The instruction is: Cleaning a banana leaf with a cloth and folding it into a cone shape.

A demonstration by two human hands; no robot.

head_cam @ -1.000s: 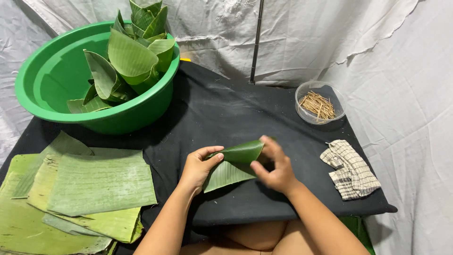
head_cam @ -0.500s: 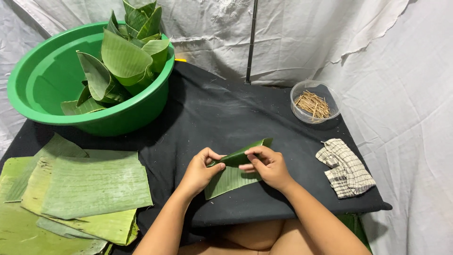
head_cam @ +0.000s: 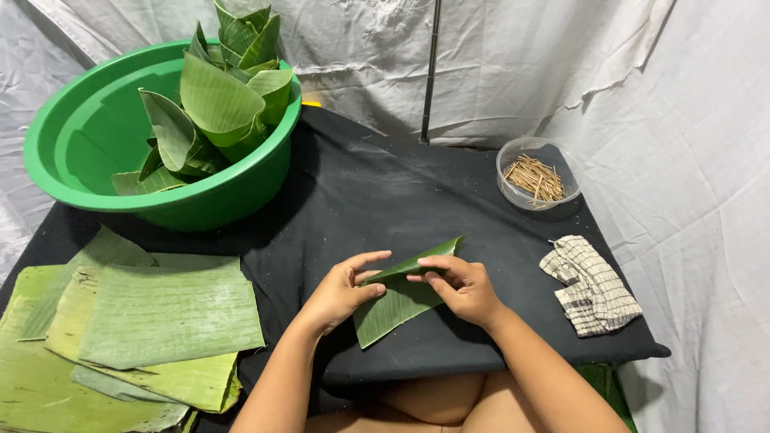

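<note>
Near the front edge of the black-draped table [head_cam: 449,200], both hands work one strip of banana leaf [head_cam: 397,301]. The left hand [head_cam: 341,290] pinches the leaf's folded upper edge between thumb and fingers, closed on it; the right hand [head_cam: 461,286] grips the same fold from the other side, fingers curled narrow over the crease. The leaf lies partly flat on the cloth, its lower end pointing toward the person and its upper tip lifted toward the table's right side.

At the back left corner stands a green plastic basin [head_cam: 88,136] holding folded leaf cones [head_cam: 216,104]. A stack of flat banana leaf sheets [head_cam: 152,321] overhangs the front left corner. Toward the back right sits a clear bowl of wooden picks [head_cam: 536,175], and a checked cloth [head_cam: 592,285] lies by the right edge.

The likeliest trouble is a split — banana leaf tears along its ribs, and a crease pressed too sharply could open one. The fold could also spring back if either pinch eases, since nothing pins it yet. The picks sit well apart from both hands, so reaching for one would leave a single hand keeping the shape.
</note>
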